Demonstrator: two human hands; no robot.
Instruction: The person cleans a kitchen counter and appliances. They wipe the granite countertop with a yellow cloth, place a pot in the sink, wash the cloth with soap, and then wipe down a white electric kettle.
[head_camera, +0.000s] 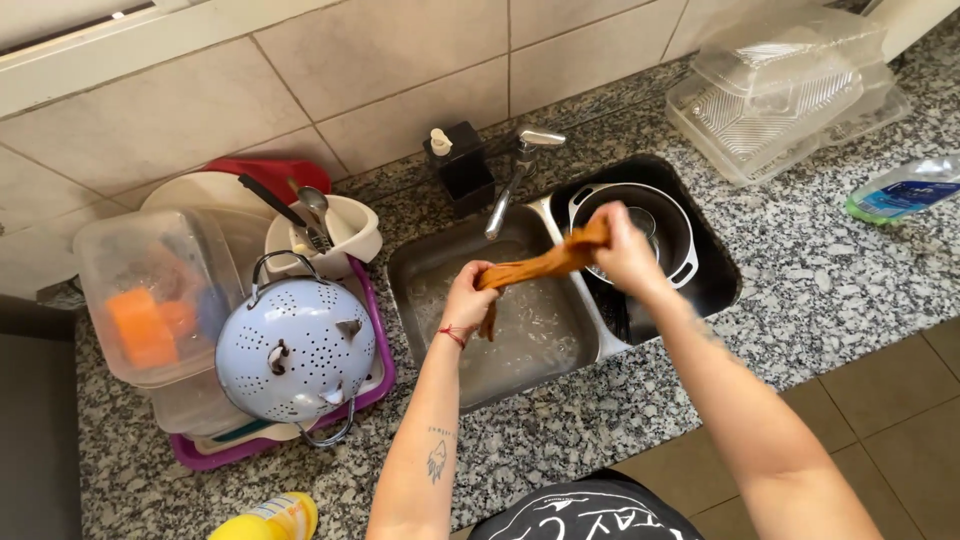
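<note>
Both my hands hold a twisted orange-brown cloth (540, 264) stretched over the steel sink (420, 262). My left hand (466, 300) grips its lower end above the left basin, where a short tail hangs down. My right hand (624, 250) grips the upper end above the right basin. A dark pot (668, 232) with light handles sits in that right basin, partly behind my right hand. The faucet (512, 180) stands at the back of the sink, its spout pointing toward the left basin.
A purple drying tray (376, 382) at the left holds a pale blue colander (296, 350), clear plastic tubs, a white utensil cup and plates. A black soap dispenser (460, 168) stands by the faucet. Clear plastic containers (780, 90) and a plastic bottle (906, 188) lie at the right. A yellow bottle (270, 520) shows at the counter's front edge.
</note>
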